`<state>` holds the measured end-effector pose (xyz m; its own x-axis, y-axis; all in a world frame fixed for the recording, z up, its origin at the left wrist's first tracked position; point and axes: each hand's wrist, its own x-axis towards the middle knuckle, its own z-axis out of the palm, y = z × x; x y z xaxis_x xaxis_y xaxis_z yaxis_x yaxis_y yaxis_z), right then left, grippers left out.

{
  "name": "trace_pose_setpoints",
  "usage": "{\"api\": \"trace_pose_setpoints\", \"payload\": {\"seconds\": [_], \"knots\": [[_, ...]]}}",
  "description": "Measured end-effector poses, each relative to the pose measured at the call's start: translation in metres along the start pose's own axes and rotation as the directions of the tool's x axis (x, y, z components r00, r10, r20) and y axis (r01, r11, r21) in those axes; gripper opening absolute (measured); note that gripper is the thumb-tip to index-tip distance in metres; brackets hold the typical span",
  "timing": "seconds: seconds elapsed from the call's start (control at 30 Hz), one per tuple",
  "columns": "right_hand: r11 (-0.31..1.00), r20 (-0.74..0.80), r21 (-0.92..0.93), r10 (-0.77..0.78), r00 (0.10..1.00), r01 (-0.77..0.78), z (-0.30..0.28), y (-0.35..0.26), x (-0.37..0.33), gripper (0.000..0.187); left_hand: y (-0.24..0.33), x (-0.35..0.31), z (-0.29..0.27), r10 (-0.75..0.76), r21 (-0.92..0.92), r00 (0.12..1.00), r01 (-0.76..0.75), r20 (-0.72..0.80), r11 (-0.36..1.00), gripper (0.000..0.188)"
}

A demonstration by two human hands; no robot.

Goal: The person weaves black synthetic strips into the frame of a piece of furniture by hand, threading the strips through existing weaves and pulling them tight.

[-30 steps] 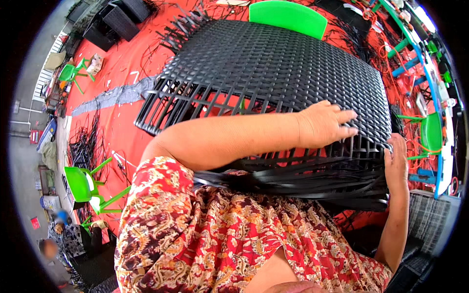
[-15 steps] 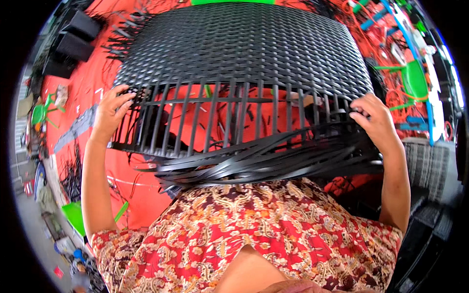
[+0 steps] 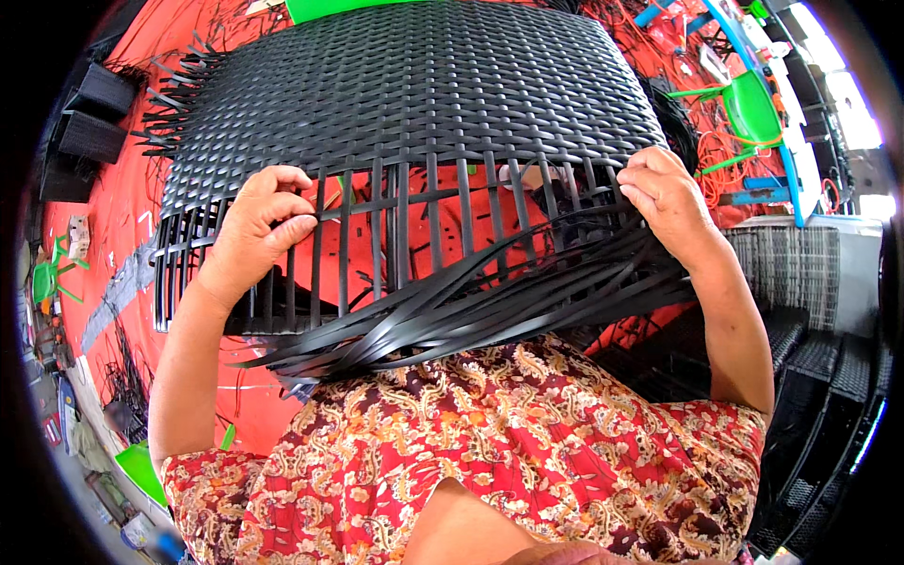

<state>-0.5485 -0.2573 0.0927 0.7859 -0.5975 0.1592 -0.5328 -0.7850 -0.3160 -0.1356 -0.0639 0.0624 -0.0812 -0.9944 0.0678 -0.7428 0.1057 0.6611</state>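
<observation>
A black woven panel [image 3: 405, 89] of flat plastic strips lies before me, tightly woven in its far part. Bare upright strips [image 3: 435, 226] span the gap on its near side. One loose crosswise strip [image 3: 410, 200] threads through these uprights, its left part running to the fingers of my left hand [image 3: 264, 226], which are closed around it. At the right end of the woven edge, my right hand [image 3: 669, 193] has thumb and fingers pinched together; what lies between them is hidden. A bundle of long loose black strips [image 3: 471, 315] hangs across the near side, against my patterned shirt.
Red sheeting [image 3: 259, 372] covers the floor, with strip scraps scattered on it. A green chair [image 3: 750, 108] and a blue frame [image 3: 791, 165] stand at the right. Grey woven furniture [image 3: 791, 268] is beside my right arm. Black woven boxes [image 3: 94, 113] sit far left.
My left hand has moved right and slightly nearer along the crosswise strip. The panel and background have shifted left in view, and my right hand appears farther left.
</observation>
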Motion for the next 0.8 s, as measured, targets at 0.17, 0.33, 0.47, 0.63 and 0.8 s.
{"api": "trace_pose_setpoints", "payload": {"seconds": [0.17,0.33,0.47,0.63,0.8], "knots": [[0.985,0.067,0.174,-0.004,0.998,-0.007,-0.002,0.013,0.004,0.007,0.0,-0.003,-0.005,-0.259,-0.49,0.966,0.217,-0.017,0.844,0.012],[0.883,0.246,0.383,0.185,0.952,-0.271,-0.009,0.018,0.006,0.017,-0.002,-0.003,-0.009,-0.377,-0.676,0.926,0.291,0.022,0.676,0.015],[0.865,0.234,0.399,0.226,0.946,-0.305,-0.007,0.015,0.01,0.021,-0.002,0.006,-0.006,-0.499,-0.665,0.867,0.364,-0.014,0.652,0.017],[0.856,0.245,0.352,0.306,0.92,-0.378,-0.005,0.016,0.013,0.021,-0.003,0.006,0.0,-0.55,-0.725,0.829,0.314,-0.105,0.613,0.015],[0.737,0.26,0.498,0.375,0.89,-0.457,-0.006,0.014,0.011,0.02,-0.001,0.005,0.003,-0.555,-0.777,0.821,0.261,-0.134,0.573,0.01]]}}
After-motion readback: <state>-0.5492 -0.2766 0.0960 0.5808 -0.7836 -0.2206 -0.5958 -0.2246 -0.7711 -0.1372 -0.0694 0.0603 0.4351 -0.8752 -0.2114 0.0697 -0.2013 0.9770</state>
